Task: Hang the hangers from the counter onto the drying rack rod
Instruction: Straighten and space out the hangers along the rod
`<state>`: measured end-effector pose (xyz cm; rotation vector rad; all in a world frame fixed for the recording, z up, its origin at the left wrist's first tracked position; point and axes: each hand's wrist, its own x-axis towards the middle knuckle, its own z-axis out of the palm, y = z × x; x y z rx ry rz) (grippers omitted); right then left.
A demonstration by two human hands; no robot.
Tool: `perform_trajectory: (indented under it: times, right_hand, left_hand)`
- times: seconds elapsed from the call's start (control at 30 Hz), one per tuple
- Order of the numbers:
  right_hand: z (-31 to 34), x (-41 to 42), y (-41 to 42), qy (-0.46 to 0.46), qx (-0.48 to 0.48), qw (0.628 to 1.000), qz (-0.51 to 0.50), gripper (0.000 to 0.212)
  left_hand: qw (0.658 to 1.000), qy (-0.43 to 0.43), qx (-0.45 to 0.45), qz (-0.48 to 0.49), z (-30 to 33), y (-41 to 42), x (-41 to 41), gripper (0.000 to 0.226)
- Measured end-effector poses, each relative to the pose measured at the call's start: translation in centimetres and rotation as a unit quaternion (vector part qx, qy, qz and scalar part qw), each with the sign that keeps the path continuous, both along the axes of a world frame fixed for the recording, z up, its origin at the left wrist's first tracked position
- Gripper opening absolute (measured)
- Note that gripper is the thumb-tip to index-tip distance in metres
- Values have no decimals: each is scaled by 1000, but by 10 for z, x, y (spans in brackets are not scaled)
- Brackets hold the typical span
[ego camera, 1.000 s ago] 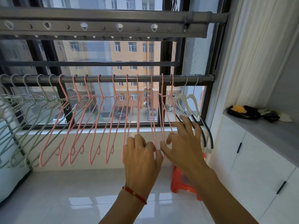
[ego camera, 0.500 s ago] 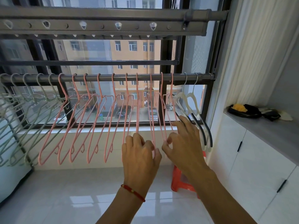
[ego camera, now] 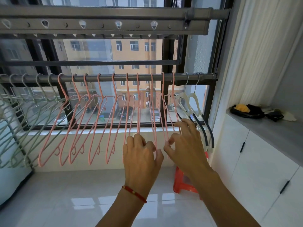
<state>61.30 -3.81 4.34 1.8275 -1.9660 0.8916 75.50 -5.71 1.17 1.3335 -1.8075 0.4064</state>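
A grey drying rack rod [ego camera: 105,78] runs across the window. Several pink wire hangers [ego camera: 98,122] hang along its middle, several pale green hangers [ego camera: 24,104] at the left, and two white hangers with dark ends [ego camera: 194,104] at the right. My left hand [ego camera: 141,156] is raised at the lower ends of two pink hangers, its fingers curled round them, so those ends are hidden. My right hand [ego camera: 185,141] pinches the lower part of a neighbouring pink hanger between thumb and forefinger, its other fingers spread toward the white hangers.
A second perforated rack bar [ego camera: 98,27] hangs overhead. A white cabinet with a grey counter [ego camera: 270,130] stands at the right, carrying a black and yellow bundle [ego camera: 246,109]. A red plastic stool [ego camera: 183,182] sits on the tiled floor below my right hand.
My right thumb and forefinger have closed on a pink hanger. The loose pink hangers to the left have swung slightly. Both hands stay at about the same place.
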Motion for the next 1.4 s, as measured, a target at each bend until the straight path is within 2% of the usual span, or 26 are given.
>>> perform_trajectory:
  times: [0.3, 0.5, 0.6, 0.8, 0.97, 1.13, 1.4]
  right_hand:
    - [4, -17, 7, -23, -58, 998, -13, 21]
    - [7, -40, 14, -79, -121, 989, -29, 33]
    - [8, -48, 16, -61, -140, 987, -47, 33]
    - [-1, -69, 13, -77, -75, 990, -91, 40]
    - [-10, -70, 16, -53, -91, 988, -109, 40]
    - [-12, -72, 17, -33, -98, 986, -128, 35]
    - [-18, -67, 16, -20, -90, 990, -104, 32]
  left_hand:
    - [1000, 10, 4, -6, 1, 0, 3, 26]
    - [1000, 17, 6, -11, 3, 1, 5, 26]
    - [1000, 16, 1, -7, 5, 3, 5, 26]
    - [1000, 11, -18, -10, 15, 12, -7, 25]
    - [998, -40, -27, -44, 20, 23, -44, 37]
    - [996, -90, 3, -24, 17, 20, -66, 41]
    - [996, -83, 1, -14, 10, 19, -71, 35]
